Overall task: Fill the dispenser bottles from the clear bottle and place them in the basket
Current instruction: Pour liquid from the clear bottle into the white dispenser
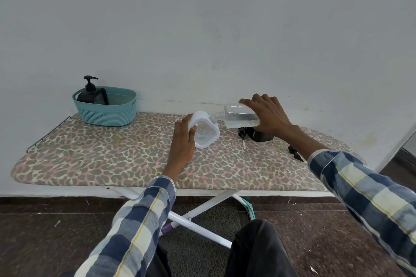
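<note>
as clear bottle [241,116] tilts, hand [267,114] grips.

Soft, even, diffuse light; no glare. Faint shadows under hands on counter [112,155]. Wide-angle bending at edges; sleeves slightly soft; centre sharp.

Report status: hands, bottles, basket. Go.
Left hand holds white dispenser bottle, tilted. Right hand tips clear bottle, neck at its opening. Black dispenser in basket. Second black one and pump loose on board.
</note>
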The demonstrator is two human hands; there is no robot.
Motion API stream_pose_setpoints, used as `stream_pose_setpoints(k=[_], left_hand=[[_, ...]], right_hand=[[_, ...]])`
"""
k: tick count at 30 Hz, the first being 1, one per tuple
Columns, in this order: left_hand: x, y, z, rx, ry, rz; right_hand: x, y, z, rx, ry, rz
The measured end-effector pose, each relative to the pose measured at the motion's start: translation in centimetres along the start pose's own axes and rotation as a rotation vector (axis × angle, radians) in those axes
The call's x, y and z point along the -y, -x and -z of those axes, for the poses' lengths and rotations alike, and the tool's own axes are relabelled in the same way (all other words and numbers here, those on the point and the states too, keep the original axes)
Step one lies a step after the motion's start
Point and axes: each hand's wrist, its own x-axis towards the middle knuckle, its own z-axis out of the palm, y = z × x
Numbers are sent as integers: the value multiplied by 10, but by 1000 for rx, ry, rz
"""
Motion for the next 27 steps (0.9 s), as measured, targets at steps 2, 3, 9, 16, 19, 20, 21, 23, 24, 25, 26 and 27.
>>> stream_pose_setpoints(k=[2, 3, 9, 16, 19, 20, 21, 23, 24, 25, 26, 27], left_hand=[[0, 0, 0, 1, 6, 2], [0, 0, 0, 2, 7, 2], [2, -1, -1, -1, 2, 4], [3, -1, -1, 0, -1, -3], [2, -1, -1, 2, -2, 1], [2, -1, -1, 2, -2, -2], [2, -1, 0, 2, -2, -5], [0, 0, 0, 2, -3, -1], [0, 0, 0, 4, -3, 5], [-1, 0, 0, 6, -1, 10], [-1, 0, 1, 8, 1, 11], [-1, 0, 1, 7, 2, 10]], right_hand=[[0, 0, -1, 0, 1, 2], [-1, 0, -1, 0, 2, 4], [-2, -1, -1, -7, 7, 12], [-3, -1, -5, -19, -13, 8], [-2, 1, -8, -15, -35, -7], [-1, 3, -9, -16, -44, -12], [0, 4, -10, -17, -57, -16], [3, 8, -14, -24, -89, -24], [4, 9, -16, -27, -104, -30], [5, 11, -18, -31, -120, -38], [6, 13, -20, -33, -140, -46], [7, 14, -21, -34, -160, -52]])
